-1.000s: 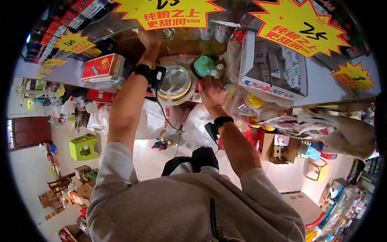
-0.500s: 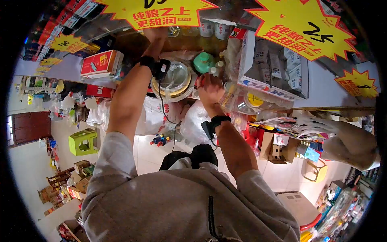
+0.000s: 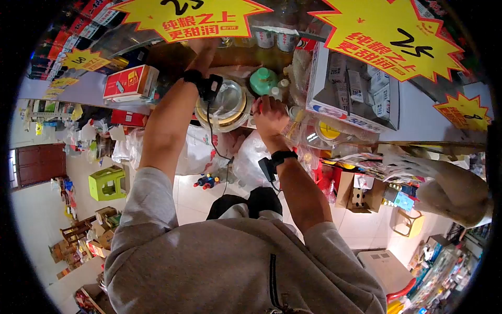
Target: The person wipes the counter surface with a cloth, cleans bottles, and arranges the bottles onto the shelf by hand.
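Note:
My left hand (image 3: 204, 44) reaches far forward over the shelf. The yellow price sign above covers its fingers, so its grip is hidden. Below that wrist lies a stack of clear round lids or tubs (image 3: 228, 102) with a golden rim. My right hand (image 3: 270, 116) is closed at the shelf's front edge, to the right of the stack. A small bit of red (image 3: 257, 107) shows at its thumb side; what it belongs to cannot be made out. Just beyond the right knuckles stand a green bottle (image 3: 263, 81) and a small whitish bottle (image 3: 276, 93).
On the right, an open carton of small white boxes (image 3: 351, 89) sits by a clear tub with a yellow label (image 3: 329, 130). A red box (image 3: 130, 83) lies at left. White plastic bags (image 3: 196, 152) hang below the shelf. A green stool (image 3: 107, 183) stands on the floor.
The view has shifted slightly. Both hands stay in nearly the same places, the left one reaching under the sign and the right one closed beside the lids.

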Tool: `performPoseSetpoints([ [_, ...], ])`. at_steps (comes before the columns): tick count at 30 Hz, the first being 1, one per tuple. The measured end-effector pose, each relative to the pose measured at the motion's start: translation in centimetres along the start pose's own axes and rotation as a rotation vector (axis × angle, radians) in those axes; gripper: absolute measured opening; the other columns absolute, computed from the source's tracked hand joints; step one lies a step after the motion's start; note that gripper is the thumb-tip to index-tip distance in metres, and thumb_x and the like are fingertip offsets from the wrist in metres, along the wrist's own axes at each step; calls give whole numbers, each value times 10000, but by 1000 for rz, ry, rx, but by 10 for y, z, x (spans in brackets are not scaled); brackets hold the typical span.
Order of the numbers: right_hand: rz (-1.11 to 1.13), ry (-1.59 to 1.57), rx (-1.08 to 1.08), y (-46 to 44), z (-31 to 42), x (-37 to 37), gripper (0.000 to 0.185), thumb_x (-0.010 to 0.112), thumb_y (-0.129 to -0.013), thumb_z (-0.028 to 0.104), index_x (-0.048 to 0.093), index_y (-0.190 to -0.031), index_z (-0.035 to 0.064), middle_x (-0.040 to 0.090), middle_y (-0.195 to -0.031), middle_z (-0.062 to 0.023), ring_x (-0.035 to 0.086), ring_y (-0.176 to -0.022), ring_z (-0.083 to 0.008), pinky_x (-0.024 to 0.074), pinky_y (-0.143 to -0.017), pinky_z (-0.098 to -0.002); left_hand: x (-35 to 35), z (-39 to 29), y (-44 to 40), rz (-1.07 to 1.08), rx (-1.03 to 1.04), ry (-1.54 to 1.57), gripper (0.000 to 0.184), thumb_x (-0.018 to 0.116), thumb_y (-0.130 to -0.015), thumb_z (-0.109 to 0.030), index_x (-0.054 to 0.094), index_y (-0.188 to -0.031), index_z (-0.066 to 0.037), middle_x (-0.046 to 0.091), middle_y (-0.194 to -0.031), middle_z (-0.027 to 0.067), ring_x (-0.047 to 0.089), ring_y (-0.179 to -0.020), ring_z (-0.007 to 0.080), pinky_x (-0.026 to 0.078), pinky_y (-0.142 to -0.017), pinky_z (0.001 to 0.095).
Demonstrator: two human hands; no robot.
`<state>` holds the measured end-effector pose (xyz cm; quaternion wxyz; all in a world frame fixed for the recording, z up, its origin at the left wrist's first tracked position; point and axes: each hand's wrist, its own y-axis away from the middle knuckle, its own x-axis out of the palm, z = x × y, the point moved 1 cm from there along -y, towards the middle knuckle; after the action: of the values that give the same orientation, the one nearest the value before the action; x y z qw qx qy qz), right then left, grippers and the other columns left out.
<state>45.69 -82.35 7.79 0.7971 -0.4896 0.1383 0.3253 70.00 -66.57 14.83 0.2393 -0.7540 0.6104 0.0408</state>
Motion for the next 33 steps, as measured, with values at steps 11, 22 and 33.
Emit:
performPoseSetpoints([
  [11, 39, 7, -6, -2, 3, -5, 177, 682, -817, 201, 558, -717, 123, 611, -670, -76, 615, -629, -295, 499, -537, -420, -11, -25, 12, 149, 116, -134, 394, 543, -987, -376, 578, -1248, -83, 617, -1233, 89, 596, -1117, 307, 481, -969, 480],
  [22, 48, 16, -33, 0, 2, -4, 158, 673, -832, 205, 561, -760, 120, 622, -724, -74, 624, -672, -291, 504, -550, -423, -19, -43, 19, 266, 110, -149, 390, 524, -994, -351, 565, -1265, -75, 594, -1274, 117, 574, -1158, 325, 460, -1000, 471],
  [33, 88, 97, -45, 9, -4, 6, 139, 663, -854, 224, 572, -830, 120, 634, -764, -85, 634, -699, -303, 520, -582, -435, -21, -56, 18, 316, 107, -158, 386, 504, -1001, -326, 551, -1283, -66, 572, -1314, 146, 552, -1198, 342, 438, -1030, 461],
])
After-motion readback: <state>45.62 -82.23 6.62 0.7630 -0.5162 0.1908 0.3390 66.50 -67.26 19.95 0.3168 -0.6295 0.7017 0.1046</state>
